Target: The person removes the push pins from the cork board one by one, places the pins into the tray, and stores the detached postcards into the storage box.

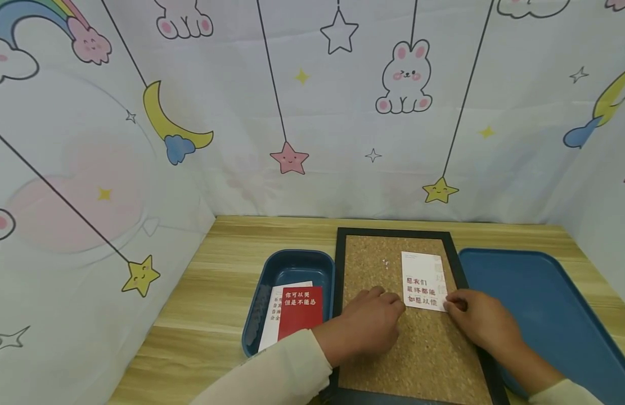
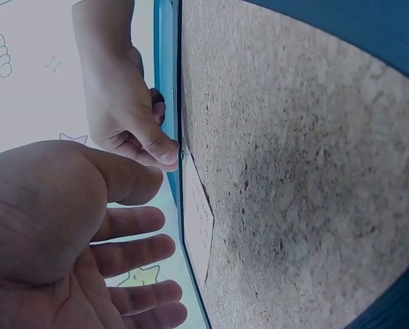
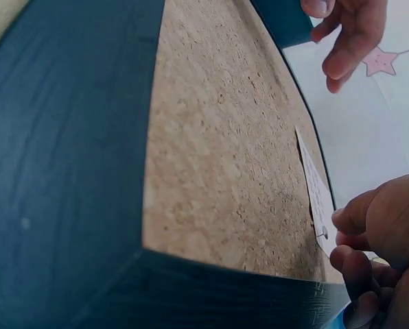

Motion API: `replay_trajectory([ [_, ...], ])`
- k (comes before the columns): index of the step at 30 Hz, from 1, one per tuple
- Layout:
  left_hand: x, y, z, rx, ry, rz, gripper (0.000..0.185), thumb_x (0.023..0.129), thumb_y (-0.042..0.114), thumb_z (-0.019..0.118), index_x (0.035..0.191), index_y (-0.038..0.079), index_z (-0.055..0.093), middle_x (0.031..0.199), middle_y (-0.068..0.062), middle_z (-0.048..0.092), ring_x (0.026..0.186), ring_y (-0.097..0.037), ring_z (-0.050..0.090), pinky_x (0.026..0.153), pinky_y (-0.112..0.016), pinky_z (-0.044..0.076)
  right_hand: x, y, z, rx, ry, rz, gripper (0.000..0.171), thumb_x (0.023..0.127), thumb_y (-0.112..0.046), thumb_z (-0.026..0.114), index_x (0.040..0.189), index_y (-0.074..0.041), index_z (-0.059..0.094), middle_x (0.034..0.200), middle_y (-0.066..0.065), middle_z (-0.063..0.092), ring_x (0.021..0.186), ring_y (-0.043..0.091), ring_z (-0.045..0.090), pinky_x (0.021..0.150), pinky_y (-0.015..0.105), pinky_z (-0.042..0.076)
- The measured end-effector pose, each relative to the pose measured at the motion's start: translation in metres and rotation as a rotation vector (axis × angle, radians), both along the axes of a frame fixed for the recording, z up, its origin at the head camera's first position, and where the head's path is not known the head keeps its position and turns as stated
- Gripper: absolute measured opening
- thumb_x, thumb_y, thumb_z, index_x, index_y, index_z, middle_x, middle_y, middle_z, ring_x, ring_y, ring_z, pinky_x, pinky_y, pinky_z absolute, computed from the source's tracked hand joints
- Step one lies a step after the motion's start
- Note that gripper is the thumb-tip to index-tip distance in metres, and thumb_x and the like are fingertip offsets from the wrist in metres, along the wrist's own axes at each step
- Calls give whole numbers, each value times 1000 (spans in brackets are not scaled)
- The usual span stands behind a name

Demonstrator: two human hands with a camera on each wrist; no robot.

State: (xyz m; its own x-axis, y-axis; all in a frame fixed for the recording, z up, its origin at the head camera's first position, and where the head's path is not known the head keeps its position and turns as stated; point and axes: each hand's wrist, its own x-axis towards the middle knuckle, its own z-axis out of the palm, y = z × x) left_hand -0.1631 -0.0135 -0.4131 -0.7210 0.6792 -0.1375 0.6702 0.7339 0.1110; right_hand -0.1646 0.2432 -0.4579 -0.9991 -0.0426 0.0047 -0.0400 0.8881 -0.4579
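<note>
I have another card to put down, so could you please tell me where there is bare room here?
The large blue tray, right of the cork board, lies bare. The board's upper left cork is free apart from small pins. Bare tabletop lies left of the small blue tray. It is crowded at the white card, where the left hand and right hand meet.

The red card (image 1: pixel 300 310) reads "你可以哭 但是不能怂"; the white card's (image 1: pixel 422 280) print is unclear.

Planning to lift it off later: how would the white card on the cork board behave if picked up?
The white card looks thin and flat on the cork board, so probably light and bendy. A pin seems to hold its corner by the right hand, so it may tear if pulled.
</note>
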Motion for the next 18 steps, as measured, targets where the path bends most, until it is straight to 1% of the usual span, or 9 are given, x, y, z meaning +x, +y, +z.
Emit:
replay_trajectory([
  [5,-1,2,0,-12,-8,6,40,101,35,63,139,23,61,143,8,57,132,-16,49,108,-37,42,1,-1,-1,60,12,23,27,95,-25,73,112,-4,76,93,6,72,72,18,63,53,38,46],
  [12,-3,6,0,-35,-10,-2,38,102,35,61,138,23,61,142,9,56,130,-16,49,108,-37,41,-1,0,-4,87,15,28,22,94,-22,74,108,-5,76,90,5,71,71,19,63,54,41,48],
  [18,-5,8,-3,-49,-9,-13,37,102,36,61,137,23,62,142,9,56,128,-15,50,107,-36,42,-2,1,-7,92,28,32,15,93,-21,74,101,-9,77,87,2,70,70,18,63,54,41,47],
])
